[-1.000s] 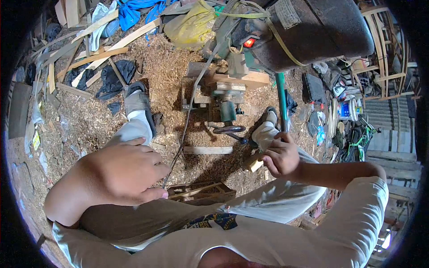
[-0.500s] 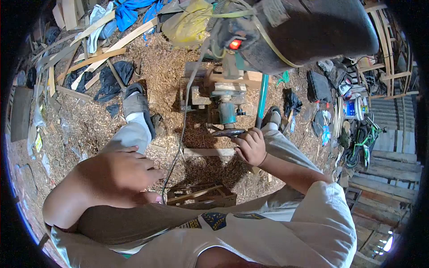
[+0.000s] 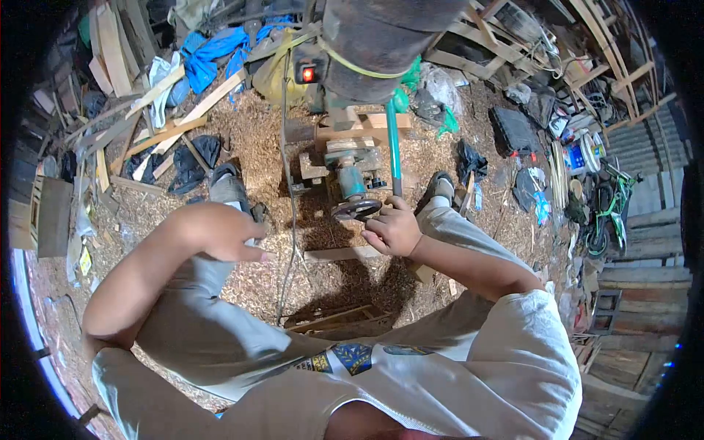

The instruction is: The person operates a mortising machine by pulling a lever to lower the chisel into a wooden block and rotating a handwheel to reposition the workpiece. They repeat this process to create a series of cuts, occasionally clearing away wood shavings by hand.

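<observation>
Light's decent mid-scene: sawdust floor [image 3: 257, 290] & my trousers [image 3: 242, 334] catch bright patches, w/ a dk shadow betw. my legs, near side of the handwheel [image 3: 357, 210]. Can't pin the main src. Red lamp [image 3: 308, 75] glows on the far side. Glare strip along the left edge; boards [image 3: 638, 308] at right look dim. My left hand [image 3: 231, 235] is a bit blurred. Wide-angle distortion bends stuff toward the edges; corners go blk.

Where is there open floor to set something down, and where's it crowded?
Two patches of shavings are open: between the left shoe and the cable, and between the cable and left trouser leg. It's crowded around the right hand, handwheel and green lever, and among planks, upper left.
</observation>
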The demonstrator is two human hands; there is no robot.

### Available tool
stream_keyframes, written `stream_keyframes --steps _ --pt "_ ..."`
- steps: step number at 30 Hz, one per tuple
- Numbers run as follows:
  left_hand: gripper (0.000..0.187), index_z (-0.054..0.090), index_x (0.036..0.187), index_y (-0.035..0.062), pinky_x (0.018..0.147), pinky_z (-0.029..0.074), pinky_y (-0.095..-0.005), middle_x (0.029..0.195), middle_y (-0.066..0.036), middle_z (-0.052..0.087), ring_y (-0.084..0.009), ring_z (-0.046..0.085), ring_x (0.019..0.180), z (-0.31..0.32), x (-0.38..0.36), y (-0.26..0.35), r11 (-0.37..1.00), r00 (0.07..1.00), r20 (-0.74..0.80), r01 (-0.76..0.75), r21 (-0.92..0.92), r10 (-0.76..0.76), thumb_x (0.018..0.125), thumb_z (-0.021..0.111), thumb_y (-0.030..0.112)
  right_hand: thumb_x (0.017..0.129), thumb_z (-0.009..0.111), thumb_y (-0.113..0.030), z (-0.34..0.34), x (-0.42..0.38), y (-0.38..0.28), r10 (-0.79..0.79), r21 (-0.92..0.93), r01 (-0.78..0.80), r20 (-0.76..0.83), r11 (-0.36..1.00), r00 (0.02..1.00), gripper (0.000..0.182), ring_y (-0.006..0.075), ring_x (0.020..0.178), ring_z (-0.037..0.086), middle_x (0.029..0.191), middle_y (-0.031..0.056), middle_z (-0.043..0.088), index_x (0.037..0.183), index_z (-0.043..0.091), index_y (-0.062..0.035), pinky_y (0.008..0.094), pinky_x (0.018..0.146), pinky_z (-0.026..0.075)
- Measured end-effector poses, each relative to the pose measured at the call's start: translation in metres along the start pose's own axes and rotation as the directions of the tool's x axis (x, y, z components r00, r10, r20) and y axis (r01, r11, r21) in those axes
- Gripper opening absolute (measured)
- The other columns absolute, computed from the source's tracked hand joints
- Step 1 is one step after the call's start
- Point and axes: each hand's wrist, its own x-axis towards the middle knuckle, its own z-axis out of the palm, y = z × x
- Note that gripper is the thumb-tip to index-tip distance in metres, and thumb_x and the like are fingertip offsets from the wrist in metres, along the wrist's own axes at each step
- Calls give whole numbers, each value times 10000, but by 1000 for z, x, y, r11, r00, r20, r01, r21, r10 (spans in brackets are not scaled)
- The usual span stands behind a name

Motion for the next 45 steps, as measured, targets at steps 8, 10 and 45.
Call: stream_keyframes --steps 8,10,45 --pt "612 659 1439 90 1046 534 -499 1347 -228 714 -433 680 1231 -28 -16 33 998 987 -156 54 16 -51 1051 577 557 984 686 -422 -67 4 -23 -12 49 8 81 999 997 334 293 671 639 618 70 626 807 734 -143 453 906 454" --pt "619 660 1432 76 1042 537 -490 1336 -227 717 -428 685 1221 -34 -23 46 997 975 -211 78 5 -75 1055 571 559 983 691 -433 -96 9 -30 -3 36 -1 128 999 992 344 299 661 633 619 72 632 811 751 -141 447 891 459" --pt "631 649 1457 109 1056 535 -497 1370 -205 711 -410 675 1255 -69 26 137 980 978 -199 94 173 -58 1040 578 578 1183 363 -363 -121 216 131 401 473 -89 -614 876 680 702 440 1442 436 1544 292 459 1754 16 -146 444 1261 285"
